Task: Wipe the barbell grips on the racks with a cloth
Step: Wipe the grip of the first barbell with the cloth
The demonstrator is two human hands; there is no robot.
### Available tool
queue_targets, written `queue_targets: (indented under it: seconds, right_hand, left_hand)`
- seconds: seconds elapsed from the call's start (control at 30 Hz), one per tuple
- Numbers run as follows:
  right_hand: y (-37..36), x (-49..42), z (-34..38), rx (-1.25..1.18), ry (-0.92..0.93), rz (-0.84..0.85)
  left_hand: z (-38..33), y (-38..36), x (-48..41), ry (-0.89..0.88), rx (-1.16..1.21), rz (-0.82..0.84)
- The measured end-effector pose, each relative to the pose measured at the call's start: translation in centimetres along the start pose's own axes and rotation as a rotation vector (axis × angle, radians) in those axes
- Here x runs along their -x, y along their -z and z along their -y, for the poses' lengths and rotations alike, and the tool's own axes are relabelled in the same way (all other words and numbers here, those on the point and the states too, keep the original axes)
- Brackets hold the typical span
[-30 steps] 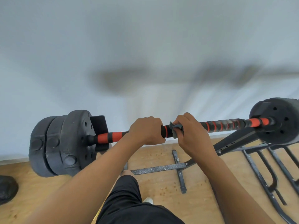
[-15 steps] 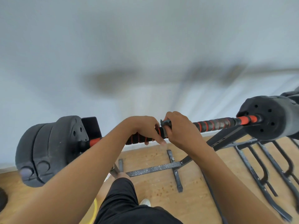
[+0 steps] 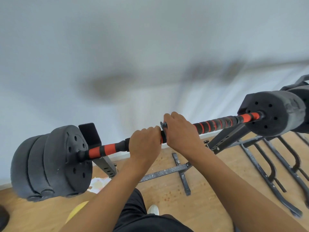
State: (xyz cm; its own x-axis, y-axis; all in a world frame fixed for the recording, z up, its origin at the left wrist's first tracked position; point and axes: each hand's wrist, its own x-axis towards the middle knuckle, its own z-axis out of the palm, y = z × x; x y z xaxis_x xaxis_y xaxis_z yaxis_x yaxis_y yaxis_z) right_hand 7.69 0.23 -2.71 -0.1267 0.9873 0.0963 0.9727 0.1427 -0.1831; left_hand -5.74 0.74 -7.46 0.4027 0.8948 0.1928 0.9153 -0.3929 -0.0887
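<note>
Left grip [image 3: 145,142] is clenched around the middle of the barbell [image 3: 215,123], knuckles up, touching the right grip [image 3: 181,133] beside it. Right grip is wrapped over the bar and grasps a grey cloth [image 3: 163,126] against it; only a crumpled edge of the cloth shows, between the two. The bar has red and black striped padding and lies across a black rack [image 3: 227,136], with black plates [image 3: 50,161] on each end. Below is a wooden floor [image 3: 209,190], with a white wall [image 3: 117,47] behind. A white shoe [image 3: 153,210] shows near the bottom edge.
</note>
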Motion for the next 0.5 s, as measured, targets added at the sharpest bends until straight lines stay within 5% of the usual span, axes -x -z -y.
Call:
queue_targets:
  seconds: [0.07,0.2,0.27,0.33,0.43,0.5]
  right_hand:
    - [0.2,-0.1,-0.1,-0.038,-0.016,0.037]
    - [0.6,-0.6,-0.1,-0.061,-0.028,0.131]
    - [0.8,-0.8,0.0,-0.045,-0.036,0.143]
    - [0.7,-0.9,0.1,-0.022,-0.041,0.138]
    - [0.3,-0.9,0.3,0.001,-0.038,0.103]
    - [0.1,-0.9,0.4,0.003,-0.043,0.085]
  left_hand:
    - [0.2,0.5,-1.2,0.008,0.114,0.179]
    - [3.1,3.0,-5.1,0.071,0.652,0.918]
    - [3.3,3.2,-5.5,0.092,0.745,1.043]
    - [2.6,2.9,-4.5,0.115,0.624,0.870]
    - [0.8,1.3,-1.1,0.073,0.172,0.295]
    - [0.0,0.8,0.3,0.024,0.042,0.099]
